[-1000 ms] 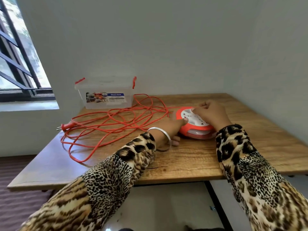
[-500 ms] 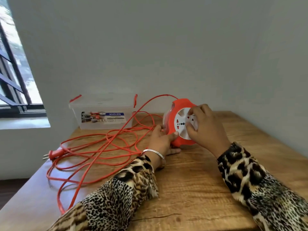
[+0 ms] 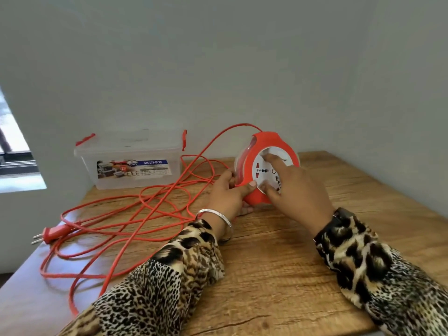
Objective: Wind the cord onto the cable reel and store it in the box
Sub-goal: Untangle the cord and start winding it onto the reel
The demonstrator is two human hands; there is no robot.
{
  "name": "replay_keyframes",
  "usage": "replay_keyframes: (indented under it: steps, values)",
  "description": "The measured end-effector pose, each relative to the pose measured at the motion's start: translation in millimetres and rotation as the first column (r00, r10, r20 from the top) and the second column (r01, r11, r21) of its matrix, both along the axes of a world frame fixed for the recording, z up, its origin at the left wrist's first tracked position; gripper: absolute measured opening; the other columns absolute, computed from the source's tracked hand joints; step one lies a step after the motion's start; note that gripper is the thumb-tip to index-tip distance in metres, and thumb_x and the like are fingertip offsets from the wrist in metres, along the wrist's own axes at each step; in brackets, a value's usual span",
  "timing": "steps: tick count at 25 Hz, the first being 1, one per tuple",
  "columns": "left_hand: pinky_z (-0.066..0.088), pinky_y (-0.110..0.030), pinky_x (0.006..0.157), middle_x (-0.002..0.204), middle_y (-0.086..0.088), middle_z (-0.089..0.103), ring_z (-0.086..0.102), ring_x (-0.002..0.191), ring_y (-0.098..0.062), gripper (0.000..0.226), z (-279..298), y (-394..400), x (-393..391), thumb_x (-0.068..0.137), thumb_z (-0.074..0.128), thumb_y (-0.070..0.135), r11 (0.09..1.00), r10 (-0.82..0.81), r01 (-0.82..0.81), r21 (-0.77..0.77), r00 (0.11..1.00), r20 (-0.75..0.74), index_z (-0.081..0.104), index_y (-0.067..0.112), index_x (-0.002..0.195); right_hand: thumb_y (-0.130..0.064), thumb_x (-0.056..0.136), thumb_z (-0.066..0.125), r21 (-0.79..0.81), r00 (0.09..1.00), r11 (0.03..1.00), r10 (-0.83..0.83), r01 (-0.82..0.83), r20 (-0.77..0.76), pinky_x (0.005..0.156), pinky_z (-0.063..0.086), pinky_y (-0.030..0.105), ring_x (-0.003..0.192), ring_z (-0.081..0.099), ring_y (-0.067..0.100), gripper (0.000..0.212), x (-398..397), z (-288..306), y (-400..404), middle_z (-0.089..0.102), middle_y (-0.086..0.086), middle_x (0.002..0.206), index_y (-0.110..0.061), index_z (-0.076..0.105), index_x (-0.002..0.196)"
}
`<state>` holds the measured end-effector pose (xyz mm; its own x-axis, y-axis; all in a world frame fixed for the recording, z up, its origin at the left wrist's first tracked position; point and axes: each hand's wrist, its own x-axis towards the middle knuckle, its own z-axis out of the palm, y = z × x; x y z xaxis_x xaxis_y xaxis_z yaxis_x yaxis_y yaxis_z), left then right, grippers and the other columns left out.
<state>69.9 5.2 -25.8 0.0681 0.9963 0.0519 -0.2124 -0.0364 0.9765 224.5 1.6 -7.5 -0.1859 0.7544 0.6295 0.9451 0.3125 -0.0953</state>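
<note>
Nearest, two forearms in leopard-print sleeves reach forward over the grained wooden surface (image 3: 278, 275). The left hand (image 3: 228, 192), a silver bangle at its wrist, grips the lower left rim of the round orange plastic cable reel (image 3: 264, 163), thumb curled over the front edge and fingers wrapped behind. The right hand (image 3: 298, 187) lies against the reel's white socket face, forefinger stretched up to the top of the disc and thumb pressing its lower edge; the other fingers are hidden behind the back of the hand, so I cannot tell whether it pinches a winding knob or only pushes the disc round.

The reel stands on edge, its flat face turned toward the person and its turning axis running roughly front to back. Both hands are on it, left as the brace, right as the crank.

What the winding turns on, as I judge it: the long orange cord (image 3: 135, 214) lies wholly to the left of the reel, leaving the top of the rim in a raised arc and dropping into loose, crossing loops, ending at the orange two-pin plug (image 3: 52, 235) near the left edge. Little seems wound on yet, and the crossed loops could snag.

Furthest back, well apart from the reel, the clear plastic storage box (image 3: 132, 163) with orange latches sits against the wall, lid on.
</note>
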Motion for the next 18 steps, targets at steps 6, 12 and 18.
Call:
replay_keyframes:
  steps: [6,12,18]
  values:
    - [0.056,-0.059,0.083,0.122,-0.009,0.065,0.070,0.099,-0.037,0.042,2,-6,3,0.090,0.067,0.007,0.998,0.034,-0.031,0.061,0.999,-0.040,0.054,0.018,0.128,-0.060,0.085,0.048,-0.073,0.994,0.997,0.011,-0.019,-0.111,0.056,0.046,0.027,0.082,0.065,0.023,0.067,5,-1,4,0.068,0.003,0.103,-0.040,0.023,0.143]
    - [0.055,-0.063,0.081,0.120,-0.010,0.065,0.070,0.099,-0.037,0.042,-3,-1,5,0.089,0.067,0.005,0.994,0.056,-0.054,0.094,0.998,-0.023,0.056,0.017,0.127,-0.039,0.086,0.063,-0.413,0.575,0.798,-0.105,-0.438,-0.811,0.056,0.053,0.025,0.071,0.069,0.014,0.057,2,6,6,0.069,0.004,0.111,-0.020,0.038,0.134]
    - [0.060,-0.053,0.077,0.113,-0.002,0.068,0.074,0.091,-0.024,0.034,-6,2,1,0.089,0.066,0.004,0.990,0.065,-0.069,0.121,0.997,0.031,0.059,0.018,0.120,-0.016,0.092,0.052,-0.208,0.028,0.545,-0.319,-0.812,-0.947,0.039,0.039,0.018,0.054,0.066,0.010,0.024,4,17,-2,0.074,0.011,0.101,-0.001,0.066,0.103]
